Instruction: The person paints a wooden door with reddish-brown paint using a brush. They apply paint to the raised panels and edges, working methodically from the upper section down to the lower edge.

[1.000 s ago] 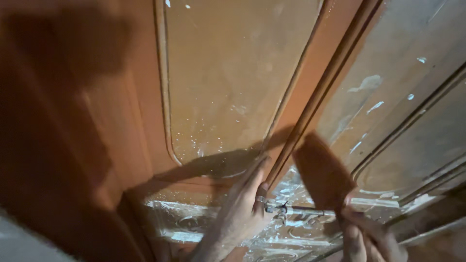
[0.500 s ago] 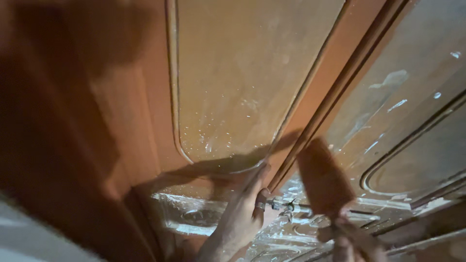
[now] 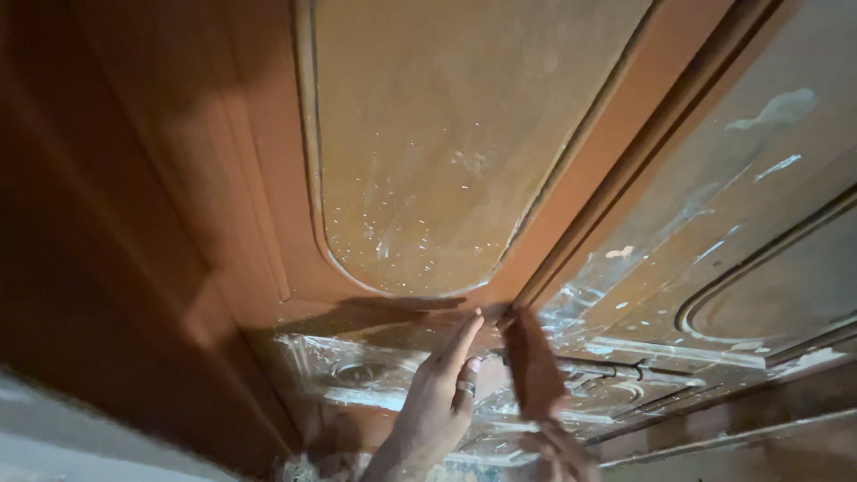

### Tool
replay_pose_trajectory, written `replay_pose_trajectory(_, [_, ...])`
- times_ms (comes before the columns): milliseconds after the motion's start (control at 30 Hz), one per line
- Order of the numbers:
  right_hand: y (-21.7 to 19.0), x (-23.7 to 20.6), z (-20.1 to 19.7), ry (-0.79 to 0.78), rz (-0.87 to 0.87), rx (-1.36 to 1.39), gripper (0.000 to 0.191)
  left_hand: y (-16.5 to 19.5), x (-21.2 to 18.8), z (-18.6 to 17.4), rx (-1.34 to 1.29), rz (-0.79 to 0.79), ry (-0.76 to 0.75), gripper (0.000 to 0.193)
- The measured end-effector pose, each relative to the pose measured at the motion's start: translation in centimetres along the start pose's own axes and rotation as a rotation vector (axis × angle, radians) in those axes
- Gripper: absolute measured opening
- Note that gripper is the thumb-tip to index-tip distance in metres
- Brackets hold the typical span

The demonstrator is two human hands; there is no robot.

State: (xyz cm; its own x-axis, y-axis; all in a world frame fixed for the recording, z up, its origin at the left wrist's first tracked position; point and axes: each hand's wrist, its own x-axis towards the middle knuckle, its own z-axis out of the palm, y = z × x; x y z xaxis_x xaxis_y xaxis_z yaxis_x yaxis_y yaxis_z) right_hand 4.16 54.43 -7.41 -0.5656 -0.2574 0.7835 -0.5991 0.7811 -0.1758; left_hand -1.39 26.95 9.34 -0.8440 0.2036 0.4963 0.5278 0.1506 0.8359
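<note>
Where the brown panelled wooden door (image 3: 464,161) meets its lower edge: left hand (image 3: 442,393) flat, fingers together; right hand (image 3: 562,451) clamped on flat brown scraper blade (image 3: 533,366).

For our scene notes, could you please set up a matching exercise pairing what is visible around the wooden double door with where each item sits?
Things:
1. left hand
2. ring
3. clear plastic film
4. right hand

Places or states:
A. crinkled over the carved lower door panel
B. blurred at the bottom edge, at the base of a brown flat piece
C. fingers flat against the door leaf beside the centre seam
D. on a finger of the left hand

Pairs: 1-C, 2-D, 3-A, 4-B
</note>
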Motion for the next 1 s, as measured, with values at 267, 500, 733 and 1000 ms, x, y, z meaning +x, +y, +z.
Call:
replay_pose_trajectory(267, [2.4, -3.3, 1.2, 0.008, 0.05, 0.057, 0.024, -1.4, -1.0, 0.6, -0.033, -0.019, 0.048, 0.054])
replay_pose_trajectory(500, [2.6, -8.6, 8.3, -0.126, 0.156, 0.162, 0.026, -3.2, -1.4, 0.4, -0.028, -0.063, 0.076, 0.056])
replay_pose_trajectory(733, [6.3, -8.9, 4.0, -0.038, 0.124, 0.126, 0.028, -4.1, -1.9, 1.3, -0.01, -0.079, 0.109, 0.06])
replay_pose_trajectory(1000, [3.8, -9.7, 9.2, -0.22, 0.23, 0.298, 0.03, -4.4, -2.5, -1.0, 0.0, -0.079, 0.145, 0.058])
